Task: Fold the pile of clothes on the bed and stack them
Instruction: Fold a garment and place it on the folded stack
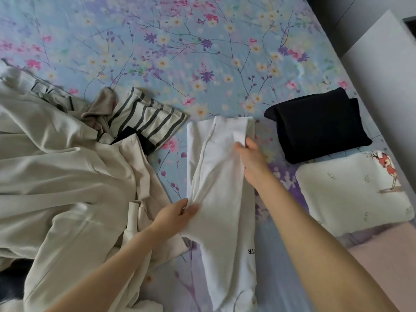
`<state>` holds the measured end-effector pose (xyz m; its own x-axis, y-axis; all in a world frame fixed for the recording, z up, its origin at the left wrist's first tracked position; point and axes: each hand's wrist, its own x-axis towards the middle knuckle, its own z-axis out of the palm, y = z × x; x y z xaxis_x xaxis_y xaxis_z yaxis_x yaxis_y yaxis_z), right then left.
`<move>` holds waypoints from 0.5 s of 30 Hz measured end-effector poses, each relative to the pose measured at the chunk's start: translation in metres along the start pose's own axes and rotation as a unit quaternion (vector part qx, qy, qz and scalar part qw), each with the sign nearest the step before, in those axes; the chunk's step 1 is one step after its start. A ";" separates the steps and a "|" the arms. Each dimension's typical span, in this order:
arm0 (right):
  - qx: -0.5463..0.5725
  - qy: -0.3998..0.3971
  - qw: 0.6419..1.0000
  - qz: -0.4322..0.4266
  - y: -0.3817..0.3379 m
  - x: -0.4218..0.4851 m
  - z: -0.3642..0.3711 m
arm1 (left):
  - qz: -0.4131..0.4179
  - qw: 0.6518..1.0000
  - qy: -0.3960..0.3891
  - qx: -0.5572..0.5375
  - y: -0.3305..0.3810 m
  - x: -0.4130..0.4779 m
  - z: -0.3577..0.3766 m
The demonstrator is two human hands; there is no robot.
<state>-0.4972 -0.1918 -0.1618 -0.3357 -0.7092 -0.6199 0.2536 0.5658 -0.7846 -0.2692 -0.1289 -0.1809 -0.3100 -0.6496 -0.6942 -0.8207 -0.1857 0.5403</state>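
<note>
1. While our left hand pinches the shirt at its left edge, our right hand grips a fold near its top.
2. Pile lies left of the shirt, black bundle right.
3. Uneven pulling could skew the crease or drag the pile along, we judge.

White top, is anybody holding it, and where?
Yes, both. The left grip pinches a fold at the white top's left edge; the right grip holds the cloth nearer its far right side.
</note>
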 end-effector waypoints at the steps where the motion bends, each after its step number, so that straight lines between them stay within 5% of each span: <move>1: -0.005 -0.007 1.000 -0.027 -0.008 0.003 -0.001 | 0.004 1.000 0.001 0.005 0.004 0.001 0.002; 7: -0.133 0.014 0.991 0.011 0.017 0.032 -0.018 | -0.001 0.988 0.008 0.153 0.007 0.006 0.018; 10: -0.172 0.030 0.984 -0.022 0.019 0.024 -0.022 | 0.013 0.979 0.074 0.191 0.009 -0.004 0.020; 11: -0.261 0.052 0.962 -0.068 0.019 0.013 -0.023 | 0.071 0.958 0.143 0.238 0.006 -0.008 0.020; 13: -0.459 0.111 0.856 -0.211 0.029 -0.014 -0.031 | 0.214 0.887 0.266 0.311 -0.004 -0.017 0.024; 15: -0.548 0.071 0.756 -0.351 0.050 -0.050 -0.044 | 0.367 0.833 0.266 0.318 -0.014 -0.028 0.032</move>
<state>-0.5073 -0.1095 -0.1691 -0.1532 -0.9881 0.0133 -0.9096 0.1357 -0.3927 -0.2645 -0.0848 -0.1845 -0.7227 -0.6821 0.1117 -0.6444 0.7234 0.2477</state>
